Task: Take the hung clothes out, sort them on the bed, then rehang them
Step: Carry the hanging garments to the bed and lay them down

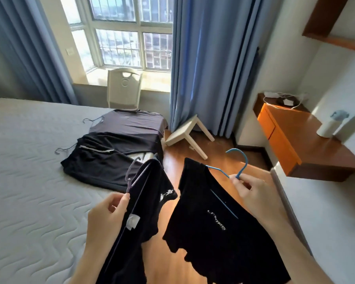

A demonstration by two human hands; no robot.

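Grey quilted bed [29, 181] fills the left side, and that's where everything is headed. Near its right edge a grey t-shirt [129, 124] and a black piece with a zip [98, 165] are already laid flat. Both are on hangers, hooks pointing left toward the middle of the mattress.

Next over, the left hand [107, 214] has a narrow grip. Thumb and fingers pinch the neck of a purple hanger [128, 179] carrying a black shirt with a white print [150, 203]. That shirt hangs just about at the bed's edge, right below the two laid pieces.

Then the right hand [254, 195], same deal. It's a tight pinch at the base of a blue hanger [246, 160] with a black lettered shirt [209, 232] on it. This one hangs out over the wooden floor [172, 156], well clear of the mattress.

So the thing that matters, as I read it:

- **Direction:** the bed lies left and forward of both hands, and the left one is the nearer. I'd guess the purple-hanger shirt goes down first, into the free stretch in front of the black piece.
- **Reach:** the blue one has to cross over the gap to get there.
- **Axis:** both hangers run roughly away from the person, hooks up and forward. Matching the laid ones looks like it needs a turn so the hooks swing left.

Both shirts are still in the air, nothing sorted from this pair yet.
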